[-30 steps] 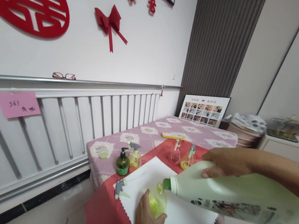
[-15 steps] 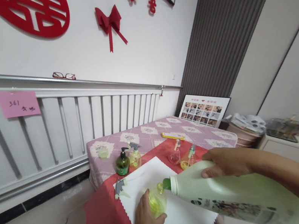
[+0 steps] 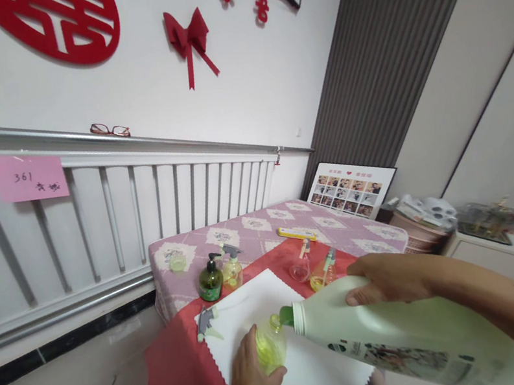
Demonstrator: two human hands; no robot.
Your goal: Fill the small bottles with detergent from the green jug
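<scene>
My right hand (image 3: pixel 390 278) grips a large pale green jug (image 3: pixel 384 335), tipped over so its green spout meets the mouth of a small clear bottle (image 3: pixel 269 345) holding yellow-green liquid. My left hand (image 3: pixel 252 384) holds that small bottle steady on a white cloth (image 3: pixel 256 304) with a zigzag edge. The cloth lies on a red cloth (image 3: pixel 178 370) over the table. A grey spray head (image 3: pixel 207 324) lies loose at the white cloth's left edge.
Further back stand a dark green pump bottle (image 3: pixel 210 280), a yellow spray bottle (image 3: pixel 232 269), a small clear bottle (image 3: pixel 299 265) and another yellow one (image 3: pixel 323 272). A yellow flat item (image 3: pixel 297 233) lies on the pink patterned tablecloth (image 3: pixel 253 226). A white radiator (image 3: pixel 109 224) lines the wall.
</scene>
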